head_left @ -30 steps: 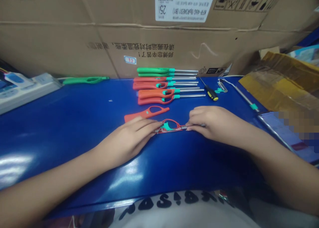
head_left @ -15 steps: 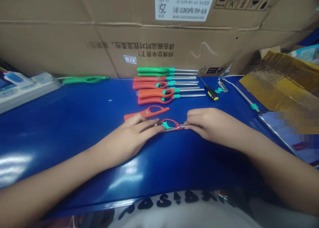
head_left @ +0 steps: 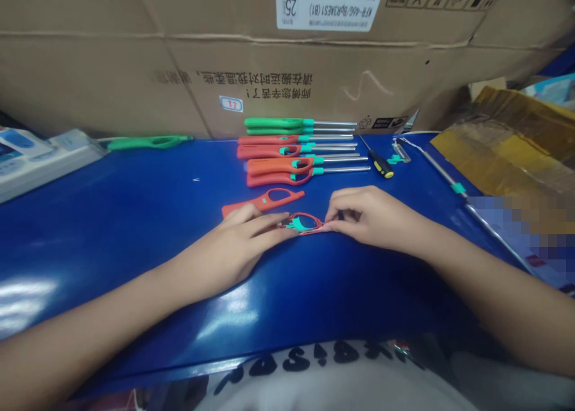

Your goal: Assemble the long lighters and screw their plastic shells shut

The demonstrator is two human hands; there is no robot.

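A red lighter shell half [head_left: 318, 221] with a green trigger [head_left: 297, 224] inside lies on the blue table. My left hand [head_left: 240, 243] has its fingers closed over the handle end, which they hide. At the narrow front end, the thumb and fingertips of my right hand [head_left: 366, 216] pinch the shell; any small part between them is hidden. Just behind it rests another red lighter shell half [head_left: 269, 201], partly under my left hand.
Assembled long-neck lighters [head_left: 276, 165], red and green with metal tubes, lie in a row. Right of them are a screwdriver [head_left: 381, 164], small lighter parts [head_left: 399, 153] and a metal tube [head_left: 440, 166]. A green shell [head_left: 150, 142] and power strip [head_left: 49, 159] sit left. Cardboard [head_left: 112, 69] stands behind.
My right hand has shifted slightly left onto the shell's front end, covering the metal piece that showed there. My left hand stays nearly in place. The view has tilted a little.
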